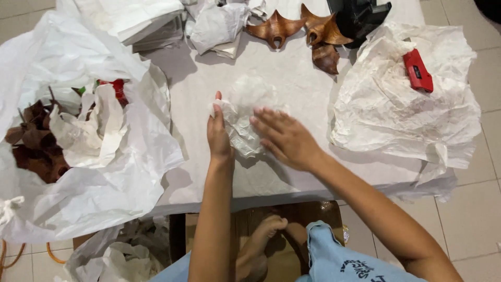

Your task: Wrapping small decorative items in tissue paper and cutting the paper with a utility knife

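A crumpled white paper bundle (241, 125) is pressed between both hands at the table's (292, 83) middle — the left hand (219, 137) set edgewise against it, the right hand (284, 138) laid flat with fingers spread. Brown carved wooden pieces (302, 31) lie beyond — a red tool (417, 71) rests on crinkled paper (396, 115) to the right.

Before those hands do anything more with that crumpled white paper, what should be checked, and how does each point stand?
1. Left hand on the paper bundle: ok, its edge presses the bundle's left side.
2. Right hand on the bundle: ok, laid flat over its right side.
3. What is wrapped inside: cannot tell, paper hides it.
4. Bundle resting on the table: ok.
5. Brown carved pieces apart from the bundle: ok, at the far edge.
6. Red tool out of the way: ok, on the paper sheet to the right.
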